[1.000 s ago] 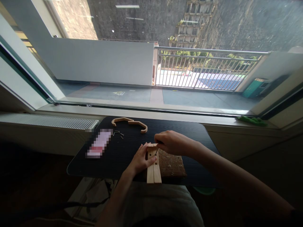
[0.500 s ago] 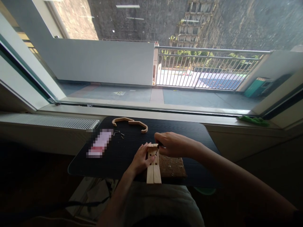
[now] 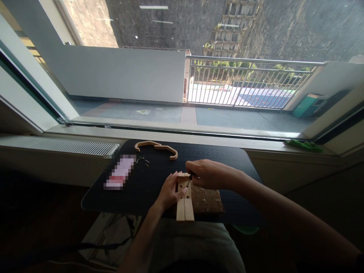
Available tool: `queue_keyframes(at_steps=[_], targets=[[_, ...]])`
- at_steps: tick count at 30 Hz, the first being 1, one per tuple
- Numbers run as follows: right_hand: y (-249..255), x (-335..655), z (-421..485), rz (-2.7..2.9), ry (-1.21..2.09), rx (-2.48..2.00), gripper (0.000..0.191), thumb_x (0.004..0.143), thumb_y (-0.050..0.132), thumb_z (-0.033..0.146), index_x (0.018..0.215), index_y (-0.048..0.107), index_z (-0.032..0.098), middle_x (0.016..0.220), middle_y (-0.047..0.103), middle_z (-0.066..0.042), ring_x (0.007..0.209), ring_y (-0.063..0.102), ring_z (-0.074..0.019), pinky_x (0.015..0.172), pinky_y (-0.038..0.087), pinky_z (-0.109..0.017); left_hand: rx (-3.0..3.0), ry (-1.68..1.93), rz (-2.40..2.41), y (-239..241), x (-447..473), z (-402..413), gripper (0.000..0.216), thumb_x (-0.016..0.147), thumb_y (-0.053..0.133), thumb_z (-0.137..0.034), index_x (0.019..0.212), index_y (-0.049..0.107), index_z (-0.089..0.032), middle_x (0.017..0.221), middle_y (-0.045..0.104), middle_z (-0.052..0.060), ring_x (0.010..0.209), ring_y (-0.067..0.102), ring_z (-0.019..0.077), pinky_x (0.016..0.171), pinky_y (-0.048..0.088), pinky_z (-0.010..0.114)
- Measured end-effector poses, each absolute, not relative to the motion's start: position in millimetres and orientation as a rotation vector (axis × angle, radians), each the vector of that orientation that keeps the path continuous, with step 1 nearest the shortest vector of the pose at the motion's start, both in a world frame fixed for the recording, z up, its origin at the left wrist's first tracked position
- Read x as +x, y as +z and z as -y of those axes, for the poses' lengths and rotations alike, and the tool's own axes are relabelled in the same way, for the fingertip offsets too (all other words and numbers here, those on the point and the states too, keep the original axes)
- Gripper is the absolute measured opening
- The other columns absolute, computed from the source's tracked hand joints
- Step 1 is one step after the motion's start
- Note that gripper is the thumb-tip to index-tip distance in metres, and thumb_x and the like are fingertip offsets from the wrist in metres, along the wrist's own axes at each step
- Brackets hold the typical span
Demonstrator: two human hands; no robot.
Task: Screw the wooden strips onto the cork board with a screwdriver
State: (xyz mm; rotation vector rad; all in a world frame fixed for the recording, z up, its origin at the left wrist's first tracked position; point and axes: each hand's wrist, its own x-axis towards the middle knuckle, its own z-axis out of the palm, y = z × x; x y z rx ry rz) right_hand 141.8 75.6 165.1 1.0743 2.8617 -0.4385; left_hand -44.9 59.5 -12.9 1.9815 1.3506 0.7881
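Two pale wooden boards (image 3: 184, 212) with dark holes lie side by side, their near ends jutting past the table edge. My left hand (image 3: 168, 192) grips them from the left, thumb on top and fingers along the far side. In my closed right hand (image 3: 209, 173) is a screwdriver (image 3: 190, 177) with a dark handle, mostly hidden by the fingers. Its thin metal shaft slants down to one of the holes close to my left thumb. Just right of the boards, and partly hidden by them, lies a brown textured block (image 3: 209, 201).
Two curved wooden pieces (image 3: 166, 148) lie at the back of the black table (image 3: 136, 197). Several screws (image 3: 143, 160) are scattered in front of them, beside a blurred pink-and-white item (image 3: 121, 172). A radiator (image 3: 59, 145) and the window sill (image 3: 142, 133) border the table.
The right hand and screwdriver have turned very slightly, and the shaft shows more clearly. The boards and left hand stay practically in place.
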Motion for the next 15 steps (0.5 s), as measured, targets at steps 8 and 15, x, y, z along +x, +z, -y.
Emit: queue_keyframes(at_steps=[8,15], targets=[[168.0,139.6,-75.4,-2.831,-0.448,1.059,0.009,0.092,0.046,0.025,0.094,0.053,0.019,0.084,0.065,-0.005,0.066,0.053,-0.0151,0.054,0.026,-0.027,2.014,0.824,-1.341,-12.4,-44.7,-58.6,0.051,0.080,0.061,-0.028,0.130,0.056,-0.021,0.138,0.060,0.011,0.136,0.048,0.0335,0.119,0.027,0.056],[167.4,139.7,-77.8,-2.825,-0.441,1.044,0.012,0.093,0.044,0.025,0.097,0.053,0.018,0.086,0.066,-0.007,0.068,0.055,-0.0163,0.055,0.028,-0.028,2.017,0.814,-1.361,-13.8,-44.0,-58.7,0.052,0.080,0.061,-0.029,0.130,0.056,-0.016,0.138,0.059,0.014,0.136,0.047,0.0352,0.119,0.026,0.056]])
